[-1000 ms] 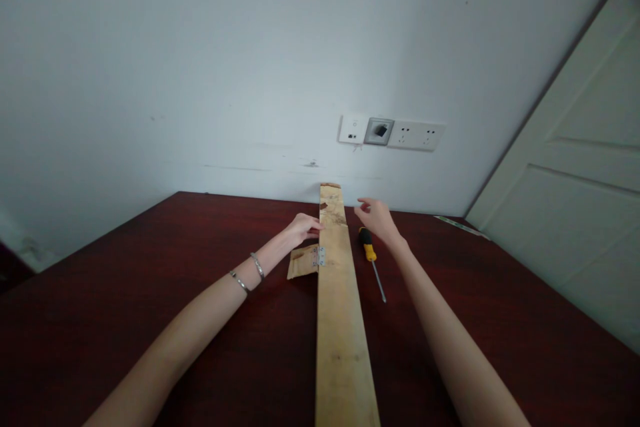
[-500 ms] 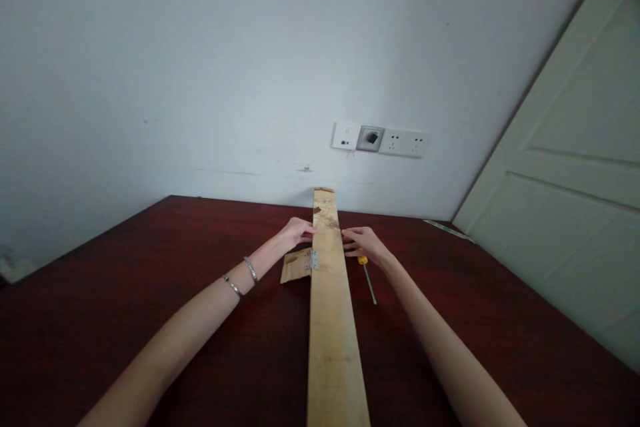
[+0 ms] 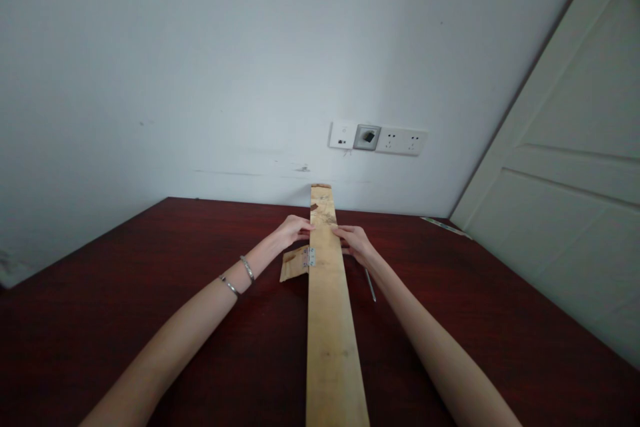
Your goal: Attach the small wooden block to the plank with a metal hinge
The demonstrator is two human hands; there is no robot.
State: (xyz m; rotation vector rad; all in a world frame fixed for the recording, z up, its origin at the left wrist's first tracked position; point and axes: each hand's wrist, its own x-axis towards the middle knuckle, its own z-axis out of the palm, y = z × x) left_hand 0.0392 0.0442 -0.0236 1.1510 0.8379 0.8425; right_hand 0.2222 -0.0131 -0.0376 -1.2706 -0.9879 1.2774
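Long pale plank (image 3: pixel 333 320), lengthwise at frame centre on dark red table (image 3: pixel 490 307), left hand (image 3: pixel 293 228) fingers extended against its left edge, right hand (image 3: pixel 356 240) fingers loosely spread on its right edge, hinged wood scrap (image 3: pixel 293 264) left of plank, screwdriver shaft (image 3: pixel 370 285) right.

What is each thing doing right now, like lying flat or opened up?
wooden plank, lying flat on table.
hinge, opened flat against plank's left edge.
screwdriver, lying flat, handle hidden behind right hand.
left hand, open, touching plank's left edge.
right hand, open, touching plank's right edge.
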